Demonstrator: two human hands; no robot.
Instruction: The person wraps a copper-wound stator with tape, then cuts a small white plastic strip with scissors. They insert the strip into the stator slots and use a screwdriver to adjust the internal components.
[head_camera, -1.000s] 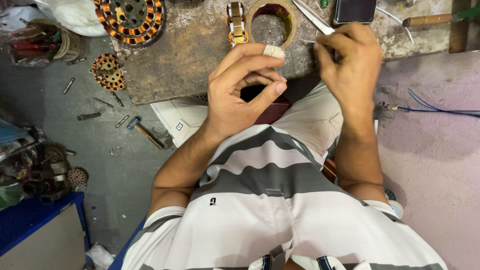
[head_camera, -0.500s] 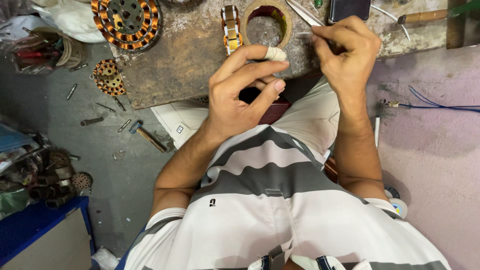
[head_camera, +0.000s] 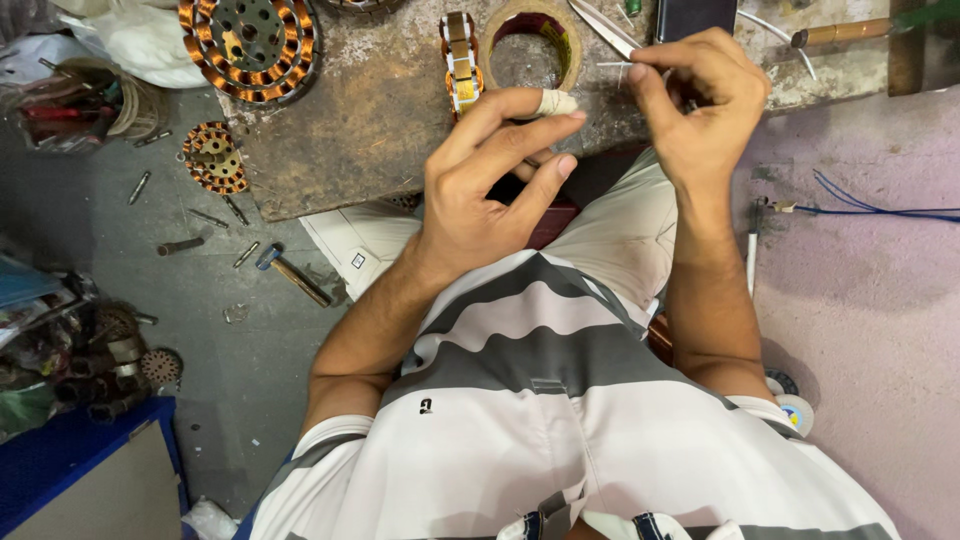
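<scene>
**Right hand pinches thin strip, left hand drifts up toward it**

Compared with a second ago, the right hand sits a bit lower and closer to the bench edge, fingers clenched in a pinch on a thin pale strip or wire that pokes out toward 9 o'clock. The left hand has lifted, fingers released and half-curled, holding nothing; its bandaged fingertip now points toward the strip, near but apart. My read: the hands are lining up to work the strip between them.

Materials: worn wooden bench, stained and rough. At 12 o'clock of the left hand, a tape roll, brown ring, flat on the bench; just beside it at 9 o'clock a small stator piece. Far at 10 o'clock, a round copper-wound stator, shiny orange coils. Small hammer on the grey concrete floor at 8 o'clock.
</scene>
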